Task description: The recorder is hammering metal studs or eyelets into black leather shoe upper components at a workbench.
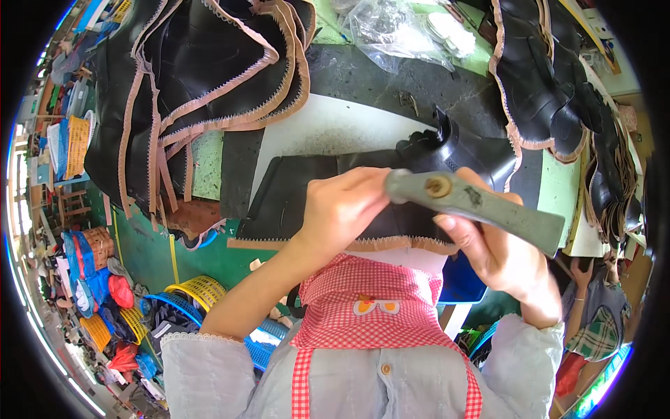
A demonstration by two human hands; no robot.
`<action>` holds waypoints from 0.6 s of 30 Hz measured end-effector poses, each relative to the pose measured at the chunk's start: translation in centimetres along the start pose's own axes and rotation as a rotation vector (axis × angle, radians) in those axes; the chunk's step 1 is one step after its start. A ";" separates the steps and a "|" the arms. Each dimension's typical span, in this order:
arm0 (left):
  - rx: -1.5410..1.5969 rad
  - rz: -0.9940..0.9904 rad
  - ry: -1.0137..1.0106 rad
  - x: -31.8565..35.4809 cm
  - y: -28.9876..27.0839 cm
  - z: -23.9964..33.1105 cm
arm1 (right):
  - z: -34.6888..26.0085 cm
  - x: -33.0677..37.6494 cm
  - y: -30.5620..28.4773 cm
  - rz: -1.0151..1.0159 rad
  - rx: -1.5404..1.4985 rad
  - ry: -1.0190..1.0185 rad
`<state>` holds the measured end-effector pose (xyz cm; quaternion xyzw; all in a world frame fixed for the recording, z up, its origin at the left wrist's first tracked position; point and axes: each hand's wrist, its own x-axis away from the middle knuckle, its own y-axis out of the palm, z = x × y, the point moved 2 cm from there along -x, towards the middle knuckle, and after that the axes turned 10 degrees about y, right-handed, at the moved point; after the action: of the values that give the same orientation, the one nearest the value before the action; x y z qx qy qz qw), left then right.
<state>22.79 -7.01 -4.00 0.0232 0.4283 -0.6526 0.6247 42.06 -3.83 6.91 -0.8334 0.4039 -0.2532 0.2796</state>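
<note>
My right hand is closed round a hammer, whose long grey-green head is raised close to the camera. The handle end shows as a round brown spot, and the rest of the handle is hidden. To its left, my left hand has its fingers bent and pressed together over a black leather piece. The hammer head covers those fingertips, so whatever they pinch cannot be made out. The leather piece lies flat on the bench, with a tan strip along its near edge and a curled, scalloped part at its right.
Stacks of black leather pieces with tan zigzag edges lie at the back left and back right. A clear plastic bag rests at the far side. Baskets stand low on the left. Another person's arm shows at right.
</note>
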 end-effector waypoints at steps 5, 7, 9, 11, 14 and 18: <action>0.652 0.019 -0.663 -0.8 -0.5 -1.7 | 3.7 -0.5 2.6 -0.001 -0.080 0.046; 0.703 0.007 -0.656 -0.8 -0.5 -1.8 | 4.1 -0.4 2.7 -0.029 -0.096 0.108; 0.708 -0.001 -0.654 -0.7 -0.6 -1.7 | 4.2 -0.2 3.0 -0.058 -0.115 0.172; 0.713 -0.003 -0.652 -0.7 -0.6 -1.6 | 4.3 -0.2 2.9 -0.012 -0.127 0.098; 0.540 -0.044 -0.482 -0.6 -0.8 -0.9 | 4.2 -0.3 2.2 -0.040 -0.106 0.127; 0.061 -0.026 -0.052 -0.5 -0.9 0.5 | 0.7 1.2 -1.4 0.215 -0.155 0.019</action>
<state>22.44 -7.06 -2.93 0.0197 0.3921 -0.6739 0.6259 43.88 -3.87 7.59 -0.8019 0.5119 -0.1980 0.2360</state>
